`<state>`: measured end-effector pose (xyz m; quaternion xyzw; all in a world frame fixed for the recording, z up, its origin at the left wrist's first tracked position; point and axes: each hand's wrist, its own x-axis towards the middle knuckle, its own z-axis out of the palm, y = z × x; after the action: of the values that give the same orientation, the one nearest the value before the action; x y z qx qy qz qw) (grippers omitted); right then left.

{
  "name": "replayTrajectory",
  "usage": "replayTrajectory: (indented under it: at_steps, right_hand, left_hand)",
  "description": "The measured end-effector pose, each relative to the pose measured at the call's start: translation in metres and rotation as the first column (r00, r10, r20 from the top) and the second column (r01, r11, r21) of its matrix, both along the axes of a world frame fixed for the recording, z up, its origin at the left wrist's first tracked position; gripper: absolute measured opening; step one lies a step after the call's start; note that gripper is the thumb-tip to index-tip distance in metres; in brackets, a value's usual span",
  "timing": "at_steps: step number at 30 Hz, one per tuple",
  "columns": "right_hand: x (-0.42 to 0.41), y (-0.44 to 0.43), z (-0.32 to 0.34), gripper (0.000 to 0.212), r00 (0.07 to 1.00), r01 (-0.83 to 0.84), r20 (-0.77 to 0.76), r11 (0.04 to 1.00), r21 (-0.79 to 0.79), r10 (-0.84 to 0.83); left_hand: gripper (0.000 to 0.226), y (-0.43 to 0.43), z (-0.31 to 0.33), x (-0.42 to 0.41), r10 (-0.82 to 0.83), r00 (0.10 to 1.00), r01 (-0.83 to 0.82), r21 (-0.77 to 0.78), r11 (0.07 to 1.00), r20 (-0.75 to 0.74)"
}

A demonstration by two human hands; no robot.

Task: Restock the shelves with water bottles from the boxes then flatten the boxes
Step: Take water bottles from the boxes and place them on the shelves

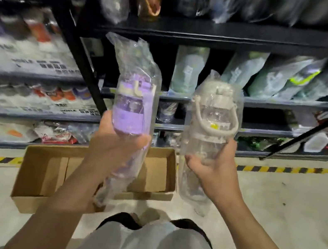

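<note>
Before NOBLE-labelled shelf point(35, 77): left hand point(115, 148) grips purple bottle point(129, 114), right hand point(214, 168) clear bottle point(212, 119).

The cardboard box point(41, 170) lies on the floor just before the foot of the shelving rack point(218, 32). Above the box, the left hand point(110, 148) holds the left bottle point(132, 105). Above the box's right edge, the right hand point(214, 168) holds the right bottle point(212, 119). Behind and above the box, bagged bottles point(187, 69) stand on the rack's shelves. Floor tape point(282, 168) runs out to either side of the box.
</note>
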<state>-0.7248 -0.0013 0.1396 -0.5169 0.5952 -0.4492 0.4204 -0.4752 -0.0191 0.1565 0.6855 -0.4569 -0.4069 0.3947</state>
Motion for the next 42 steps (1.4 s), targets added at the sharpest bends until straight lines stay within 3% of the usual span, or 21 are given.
replayTrajectory:
  at_steps: [3,9,14,27,42]
  right_hand:
    - [-0.028,0.001,0.035,0.089,1.000,0.012,-0.023,0.995,-0.102,-0.015]
    - [-0.105,0.012,0.089,0.077,0.994,0.094,-0.039,0.969,-0.230,-0.106]
    - [-0.197,0.017,0.126,0.089,0.979,0.177,-0.038,0.934,-0.309,-0.199]
    - [-0.375,-0.029,0.157,0.084,0.931,0.331,-0.025,0.875,-0.353,-0.363]
    - [-0.513,-0.213,0.141,0.080,0.882,0.423,-0.063,0.845,-0.329,-0.466]
  left_hand:
    - [0.074,-0.008,0.040,-0.029,-0.044,0.999,0.044,-0.130,0.991,0.001]
    - [0.067,-0.012,0.103,-0.115,-0.087,0.996,0.089,-0.311,0.946,0.019]
    - [0.075,-0.024,0.144,-0.204,-0.159,0.987,0.136,-0.410,0.902,-0.024]
    - [0.081,-0.089,0.162,-0.374,-0.297,0.953,0.240,-0.443,0.864,-0.063]
    - [0.071,-0.299,0.143,-0.538,-0.431,0.893,0.345,-0.422,0.838,-0.126]
